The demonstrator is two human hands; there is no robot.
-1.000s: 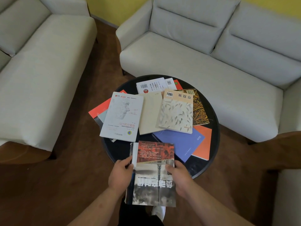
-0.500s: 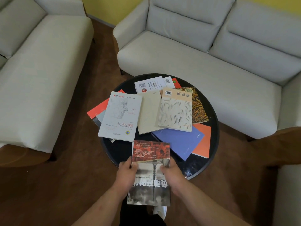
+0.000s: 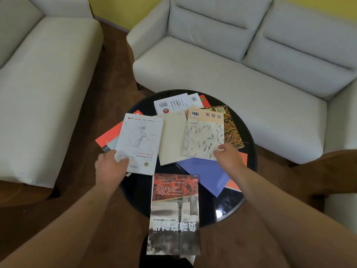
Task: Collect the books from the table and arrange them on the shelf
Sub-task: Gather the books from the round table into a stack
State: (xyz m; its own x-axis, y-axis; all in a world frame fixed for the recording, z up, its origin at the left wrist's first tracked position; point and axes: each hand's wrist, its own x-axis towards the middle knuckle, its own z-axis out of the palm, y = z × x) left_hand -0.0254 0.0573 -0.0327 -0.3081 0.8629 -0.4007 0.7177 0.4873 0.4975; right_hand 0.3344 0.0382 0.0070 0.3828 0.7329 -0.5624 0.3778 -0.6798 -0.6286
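Several books lie spread over a round black table (image 3: 139, 190). A red-and-grey book (image 3: 173, 209) rests free at the near edge and overhangs it towards me. My left hand (image 3: 110, 167) grips the lower left corner of a white book (image 3: 141, 140), thumb on the cover. My right hand (image 3: 228, 157) has its fingertips on the lower right corner of a fish-pattern book (image 3: 202, 136); its grip is blurred. Between these two lies a cream book (image 3: 172, 136), and a blue book (image 3: 204, 175) sits under my right wrist. No shelf is in view.
A pale two-seat sofa (image 3: 231, 74) stands behind the table and another pale sofa (image 3: 38, 84) is to the left. Brown floor surrounds the table. More books, orange (image 3: 108, 136) and white with barcodes (image 3: 173, 103), lie partly covered at the table's left and far sides.
Both hands have let go of the red-and-grey book, which now lies at the table's near edge. The left hand moved up to the white book, the right to the fish-pattern book.
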